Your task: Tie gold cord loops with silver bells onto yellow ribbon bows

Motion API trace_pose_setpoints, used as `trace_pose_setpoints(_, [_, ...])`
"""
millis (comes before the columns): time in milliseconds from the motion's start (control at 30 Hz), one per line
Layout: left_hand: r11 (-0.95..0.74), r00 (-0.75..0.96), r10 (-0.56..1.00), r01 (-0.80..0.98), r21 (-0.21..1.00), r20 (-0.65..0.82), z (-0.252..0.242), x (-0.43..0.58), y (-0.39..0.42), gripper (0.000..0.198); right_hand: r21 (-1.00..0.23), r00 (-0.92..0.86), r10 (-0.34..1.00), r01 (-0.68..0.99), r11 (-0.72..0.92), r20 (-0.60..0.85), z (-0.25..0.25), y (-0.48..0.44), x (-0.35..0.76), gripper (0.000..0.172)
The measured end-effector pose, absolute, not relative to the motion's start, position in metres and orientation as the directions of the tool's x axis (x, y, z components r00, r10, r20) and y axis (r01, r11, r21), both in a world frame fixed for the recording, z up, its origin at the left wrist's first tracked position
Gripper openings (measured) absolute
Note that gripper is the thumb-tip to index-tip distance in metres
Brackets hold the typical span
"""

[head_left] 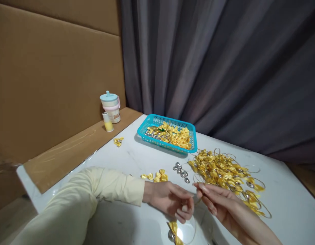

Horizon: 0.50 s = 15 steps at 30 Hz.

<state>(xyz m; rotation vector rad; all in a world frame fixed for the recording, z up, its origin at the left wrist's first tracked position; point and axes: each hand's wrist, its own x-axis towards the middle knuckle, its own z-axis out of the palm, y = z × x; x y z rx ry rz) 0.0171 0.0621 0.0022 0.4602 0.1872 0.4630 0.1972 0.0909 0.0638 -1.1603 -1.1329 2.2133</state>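
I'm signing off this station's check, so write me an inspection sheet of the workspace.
Surface: glossy white tabletop, glare near the front.
Job's things: yellow bows with cord loops heaped at right; silver-coloured bells beside the heap; turquoise basket holding more bows and bells; single belled bow at the front.
Clutter: lidded cup and yellow-and-white bottle standing on the brown strip at left.
Grips: left grip, fingers curled; right grip, fingertips bunched just beside it; whether either holds anything is unclear.
Cables: nothing seen.
Surroundings: dark curtain behind; brown panel at left.
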Motion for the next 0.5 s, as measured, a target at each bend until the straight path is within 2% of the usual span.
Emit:
trace_pose_setpoints(67, [0.828,0.874,0.48,-0.422,0.371,-0.077,-0.007,0.013,0.07,0.02,-0.783,-0.572,0.636,0.018,-0.621,-0.518,0.06,0.092,0.196,0.022])
trace_pose_setpoints(100, [0.821,0.865,0.496,-0.437,0.368,-0.079,-0.011,0.01,0.073,0.018,-0.77,-0.56,0.634,0.012,-0.638,-0.533,0.058,0.093,0.196,0.023])
trace_pose_setpoints(200, [0.775,0.829,0.544,-0.437,0.457,-0.13,-0.021,0.006,0.078,0.013,-0.726,-0.538,0.616,-0.011,-0.688,-0.576,0.054,0.095,0.196,0.028])
trace_pose_setpoints(300, [0.738,0.784,0.595,-0.448,0.505,-0.174,-0.026,0.006,0.079,0.015,-0.712,-0.524,0.61,-0.011,-0.702,-0.594,0.054,0.093,0.196,0.025])
trace_pose_setpoints(400, [0.729,0.786,0.602,-0.471,0.496,-0.139,-0.026,0.006,0.079,0.016,-0.751,-0.515,0.644,0.0,-0.661,-0.566,0.056,0.088,0.195,0.021])
trace_pose_setpoints(500, [0.734,0.814,0.575,-0.47,0.491,-0.081,-0.022,0.003,0.08,0.017,-0.803,-0.577,0.641,0.044,-0.595,-0.507,0.056,0.085,0.193,0.022])
